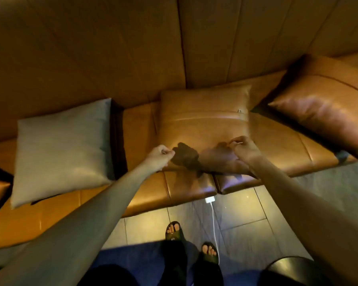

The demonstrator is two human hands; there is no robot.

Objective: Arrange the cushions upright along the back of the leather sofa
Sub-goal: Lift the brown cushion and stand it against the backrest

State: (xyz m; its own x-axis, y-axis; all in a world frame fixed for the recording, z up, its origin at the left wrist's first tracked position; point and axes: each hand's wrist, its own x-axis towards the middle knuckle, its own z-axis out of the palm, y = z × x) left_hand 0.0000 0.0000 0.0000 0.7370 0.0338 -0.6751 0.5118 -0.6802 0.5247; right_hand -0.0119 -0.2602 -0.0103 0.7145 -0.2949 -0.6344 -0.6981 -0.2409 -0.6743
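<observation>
Three cushions on the tan leather sofa (145, 190)

Grey cushion (62, 149) left, tan cushion (203, 120) centre, brown cushion (327, 112) right, all leaning against the backrest.

Just one cam here, strapped to the person's head, looking steeply down and forward. It sits close over the tan leather sofa (145, 124), wide-angle, catching both bare forearms, the sandalled feet (191, 241) and grey tiled floor (244, 211) below.
</observation>
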